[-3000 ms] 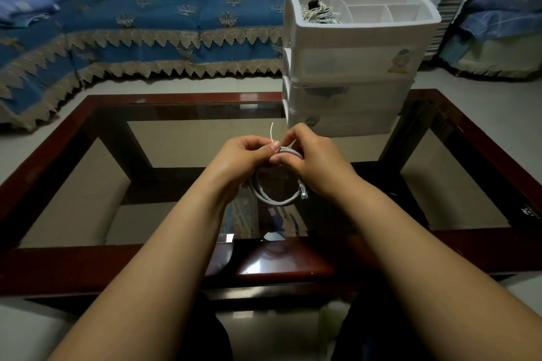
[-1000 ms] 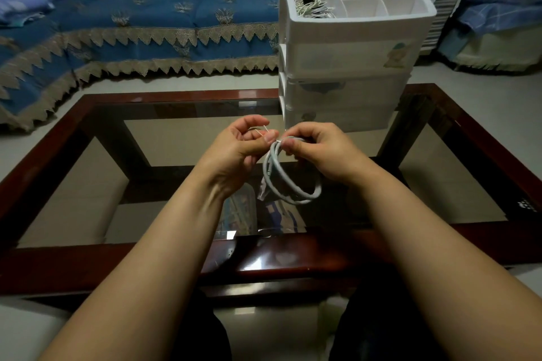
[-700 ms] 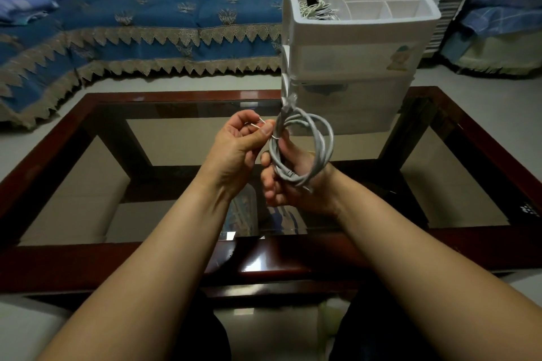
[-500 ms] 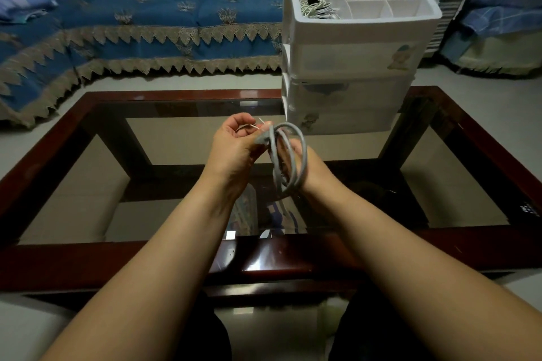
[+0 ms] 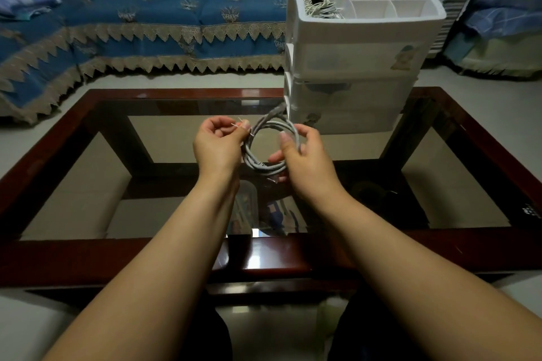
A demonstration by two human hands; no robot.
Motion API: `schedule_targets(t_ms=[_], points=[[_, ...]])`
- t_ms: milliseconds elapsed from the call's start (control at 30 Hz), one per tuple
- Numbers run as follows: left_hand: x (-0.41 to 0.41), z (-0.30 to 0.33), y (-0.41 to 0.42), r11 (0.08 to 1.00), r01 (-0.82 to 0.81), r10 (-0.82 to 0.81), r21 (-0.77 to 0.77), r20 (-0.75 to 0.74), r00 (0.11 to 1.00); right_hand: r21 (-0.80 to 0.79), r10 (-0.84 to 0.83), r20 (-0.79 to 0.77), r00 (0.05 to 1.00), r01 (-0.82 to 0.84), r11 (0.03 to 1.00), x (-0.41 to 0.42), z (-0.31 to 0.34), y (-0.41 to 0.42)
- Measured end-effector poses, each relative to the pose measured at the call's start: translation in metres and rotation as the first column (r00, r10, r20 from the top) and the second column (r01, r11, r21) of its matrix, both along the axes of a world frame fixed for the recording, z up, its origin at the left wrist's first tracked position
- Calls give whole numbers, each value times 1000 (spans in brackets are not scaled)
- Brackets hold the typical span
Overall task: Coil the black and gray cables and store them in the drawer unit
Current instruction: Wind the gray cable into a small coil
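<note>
Glass table (image 5: 88, 173), sofa behind; drawer unit (image 5: 357, 67) upper right, one coiled cable (image 5: 321, 7) in its top tray. Gray cable (image 5: 264, 149), coiled, frame centre: right hand (image 5: 299, 155) grips the loop, left hand (image 5: 220, 143) pinches a thin tie (image 5: 242, 123). Tying and stowing remain.

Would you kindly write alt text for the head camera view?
Two bare hands hold a coiled gray cable above a glass-topped table; the left hand pinches a thin tie, the right hand grips the coil. A white drawer unit stands behind.
</note>
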State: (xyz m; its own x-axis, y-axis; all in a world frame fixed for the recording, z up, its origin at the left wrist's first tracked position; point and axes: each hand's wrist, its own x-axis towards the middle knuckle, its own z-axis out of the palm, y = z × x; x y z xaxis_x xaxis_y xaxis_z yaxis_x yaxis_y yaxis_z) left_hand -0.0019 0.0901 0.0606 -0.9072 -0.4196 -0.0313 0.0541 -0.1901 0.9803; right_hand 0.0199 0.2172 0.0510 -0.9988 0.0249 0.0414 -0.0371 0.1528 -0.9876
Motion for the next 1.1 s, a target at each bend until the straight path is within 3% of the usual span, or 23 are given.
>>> schedule_targets(t_ms=[133,233,300,367,467,533,600,633,700,767,833,933,1000,1100], points=[[-2,7,-7,961,274,-273,45,-21,962,-365,9,351,936,128,922,-17,16,25],[1,13,-7,910,414,-410,11,-121,904,-632,277,591,758,222,743,-19,20,41],[3,15,-4,903,426,-409,51,-196,891,-735,397,569,720,229,638,-19,17,43],[2,15,-3,917,373,-339,137,-224,914,-800,433,483,761,183,571,-17,19,40],[0,9,-7,954,221,-196,201,-135,971,-841,505,295,811,-30,541,-13,26,40],[-2,4,-11,962,135,-131,237,-32,991,-642,491,274,827,-223,734,-14,30,44],[-4,0,-15,965,77,-93,251,53,994,-161,355,228,907,-324,932,-14,28,43],[-5,0,-17,966,63,-85,251,75,994,51,275,163,948,-286,957,-14,26,41],[-5,0,-15,970,66,-88,236,84,993,198,173,53,983,-180,964,-16,21,36],[-4,0,-11,972,84,-102,222,70,992,100,140,88,986,-148,984,-18,17,33],[-4,1,-8,972,118,-128,204,37,991,-148,133,286,949,-94,985,-21,16,35],[-2,2,-6,979,181,-180,96,-15,983,-585,347,571,744,73,808,-25,15,42],[0,3,-5,980,197,-195,16,-82,977,-669,459,605,651,102,736,-24,14,45],[2,6,-4,983,164,-179,-87,-214,960,-674,537,620,572,39,738,-22,13,44]])
